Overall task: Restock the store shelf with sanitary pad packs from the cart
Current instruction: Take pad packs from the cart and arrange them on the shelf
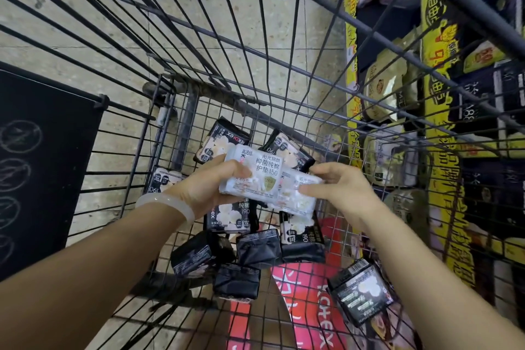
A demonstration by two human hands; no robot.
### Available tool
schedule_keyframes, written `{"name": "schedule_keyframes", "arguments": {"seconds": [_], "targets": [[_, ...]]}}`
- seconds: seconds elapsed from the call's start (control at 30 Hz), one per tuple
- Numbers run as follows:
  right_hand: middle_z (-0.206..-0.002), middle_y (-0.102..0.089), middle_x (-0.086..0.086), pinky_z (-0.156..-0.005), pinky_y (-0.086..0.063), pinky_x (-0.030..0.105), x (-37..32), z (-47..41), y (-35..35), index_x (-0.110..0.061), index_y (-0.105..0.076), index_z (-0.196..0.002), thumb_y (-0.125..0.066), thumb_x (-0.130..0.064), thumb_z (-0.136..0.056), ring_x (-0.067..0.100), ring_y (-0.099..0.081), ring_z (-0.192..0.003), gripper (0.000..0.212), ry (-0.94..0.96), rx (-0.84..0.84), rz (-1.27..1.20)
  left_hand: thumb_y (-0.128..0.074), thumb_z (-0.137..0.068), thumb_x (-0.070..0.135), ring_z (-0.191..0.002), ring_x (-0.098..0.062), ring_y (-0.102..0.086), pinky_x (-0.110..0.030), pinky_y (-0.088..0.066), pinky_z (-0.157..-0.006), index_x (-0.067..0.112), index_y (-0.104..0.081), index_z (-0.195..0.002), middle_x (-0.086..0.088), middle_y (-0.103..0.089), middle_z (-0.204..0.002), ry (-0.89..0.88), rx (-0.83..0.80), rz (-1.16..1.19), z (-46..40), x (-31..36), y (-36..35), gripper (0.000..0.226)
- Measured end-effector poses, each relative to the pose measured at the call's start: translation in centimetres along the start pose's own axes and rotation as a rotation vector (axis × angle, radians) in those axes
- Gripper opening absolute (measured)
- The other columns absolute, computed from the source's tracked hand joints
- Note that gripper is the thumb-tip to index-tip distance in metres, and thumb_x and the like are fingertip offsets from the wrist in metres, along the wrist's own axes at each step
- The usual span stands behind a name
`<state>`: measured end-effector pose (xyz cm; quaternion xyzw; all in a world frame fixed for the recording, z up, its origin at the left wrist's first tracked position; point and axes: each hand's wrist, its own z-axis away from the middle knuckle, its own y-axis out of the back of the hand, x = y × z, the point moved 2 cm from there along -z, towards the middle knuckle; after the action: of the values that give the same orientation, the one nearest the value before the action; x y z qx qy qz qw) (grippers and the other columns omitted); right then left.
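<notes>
Wire cart [181, 111] holding nine black packs [251, 247], left hand [210, 187] and right hand [338, 187] fingers clamped on two white packs [255, 176]

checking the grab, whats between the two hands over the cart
In the head view, two white pad packs bridge the gap: left hand grips one, right hand pinches the other.

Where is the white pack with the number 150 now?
Head view, centre: the white pack is held above the cart by the left hand, beside the right hand.
</notes>
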<state>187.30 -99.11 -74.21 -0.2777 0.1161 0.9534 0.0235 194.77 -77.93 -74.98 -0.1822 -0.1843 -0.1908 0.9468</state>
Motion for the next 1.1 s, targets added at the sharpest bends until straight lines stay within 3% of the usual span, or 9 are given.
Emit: {"name": "schedule_keyframes", "arguments": {"seconds": [0.13, 0.33, 0.5, 0.57, 0.63, 0.73, 0.83, 0.93, 1.1], "targets": [[-0.108, -0.061, 0.004, -0.079, -0.044, 0.017, -0.6, 0.1, 0.7, -0.007, -0.064, -0.108, -0.071, 0.005, -0.073, 0.017, -0.055, -0.106, 0.038, -0.039, -0.060, -0.168, -0.067, -0.044, 0.038, -0.104, -0.025, -0.063, -0.028, -0.053, -0.077, 0.003, -0.050, -0.128, -0.017, -0.065, -0.119, 0.001, -0.006, 0.012, 0.1, -0.2, 0.0, 0.093], [-0.114, -0.060, 0.003, -0.078, -0.049, 0.027, 0.2, 0.2, -1.4, -0.015, -0.054, -0.122, -0.066, 0.001, -0.081, 0.014, -0.061, -0.093, 0.047, -0.083, -0.055, -0.292, -0.067, -0.047, 0.037, -0.114, -0.031, -0.060, -0.034, -0.053, -0.086, -0.001, -0.046, -0.130, -0.021, -0.062, -0.124, 0.010, 0.000, 0.023, 0.2, -0.3, -0.1, 0.093], [-0.117, -0.056, 0.012, -0.074, -0.049, 0.025, 0.8, 0.4, -1.7, -0.001, -0.051, -0.121, -0.072, -0.009, -0.077, 0.016, -0.059, -0.089, 0.049, -0.156, 0.094, -0.413, -0.067, -0.043, 0.038, -0.098, -0.023, -0.064, -0.032, -0.056, -0.083, 0.008, -0.055, -0.109, -0.013, -0.065, -0.107, 0.006, 0.010, 0.089, 0.0, -0.2, -0.1, 0.073], [-0.119, -0.060, 0.019, -0.086, -0.051, 0.032, 1.1, 0.6, -1.8, 0.009, -0.053, -0.117, -0.071, -0.009, -0.078, 0.019, -0.062, -0.092, 0.047, -0.174, 0.035, -0.429, -0.066, -0.044, 0.038, -0.097, -0.023, -0.063, -0.030, -0.056, -0.081, 0.008, -0.054, -0.109, -0.012, -0.065, -0.107, 0.000, 0.006, 0.090, 0.0, -0.2, -0.1, 0.073], [-0.121, -0.060, 0.021, -0.098, -0.046, 0.037, 1.3, 0.9, -1.8, 0.009, -0.049, -0.124, -0.073, -0.010, -0.071, 0.026, -0.060, -0.106, 0.061, -0.207, -0.117, -0.424, -0.065, -0.048, 0.035, -0.099, -0.024, -0.063, -0.029, -0.058, -0.078, 0.005, -0.054, -0.112, -0.015, -0.064, -0.110, -0.004, -0.009, 0.093, 0.1, -0.2, -0.2, 0.072], [-0.118, -0.062, 0.020, -0.084, -0.051, 0.040, 1.5, 1.3, -1.9, 0.001, -0.050, -0.120, -0.074, -0.001, -0.064, 0.032, -0.062, -0.103, 0.061, -0.212, -0.251, -0.283, -0.055, -0.064, 0.027, -0.101, -0.024, -0.063, -0.028, -0.057, -0.081, 0.004, -0.057, -0.109, -0.016, -0.066, -0.111, -0.008, -0.026, 0.066, 0.2, -0.3, -0.2, 0.051], [-0.117, -0.062, 0.015, -0.085, -0.055, 0.045, 1.1, 1.4, -1.4, -0.004, -0.050, -0.116, -0.069, 0.003, -0.072, 0.033, -0.064, -0.102, 0.048, -0.206, -0.230, -0.331, -0.055, -0.064, 0.027, -0.100, -0.023, -0.064, -0.028, -0.057, -0.080, 0.007, -0.059, -0.106, -0.013, -0.068, -0.109, -0.008, -0.022, 0.067, 0.3, -0.1, -0.1, 0.047], [-0.115, -0.064, 0.012, -0.076, -0.059, 0.034, 0.2, 1.4, 0.2, -0.006, -0.054, -0.114, -0.069, -0.008, -0.066, 0.025, -0.066, -0.099, 0.050, -0.142, -0.248, -0.476, -0.060, -0.061, 0.028, -0.101, -0.024, -0.065, -0.028, -0.056, -0.079, 0.010, -0.059, -0.108, -0.011, -0.070, -0.108, -0.009, -0.013, 0.052, 0.3, 0.1, 0.0, 0.050], [-0.115, -0.066, 0.007, -0.089, -0.054, 0.031, -1.1, 2.2, -0.3, -0.012, -0.051, -0.120, -0.066, -0.008, -0.076, 0.019, -0.066, -0.101, 0.046, -0.064, -0.294, -0.334, -0.054, -0.065, 0.024, -0.088, -0.017, -0.067, -0.021, -0.058, -0.069, 0.008, -0.059, -0.105, -0.005, -0.073, -0.094, -0.032, -0.069, 0.019, 1.1, 0.5, -0.7, 0.044]]}}
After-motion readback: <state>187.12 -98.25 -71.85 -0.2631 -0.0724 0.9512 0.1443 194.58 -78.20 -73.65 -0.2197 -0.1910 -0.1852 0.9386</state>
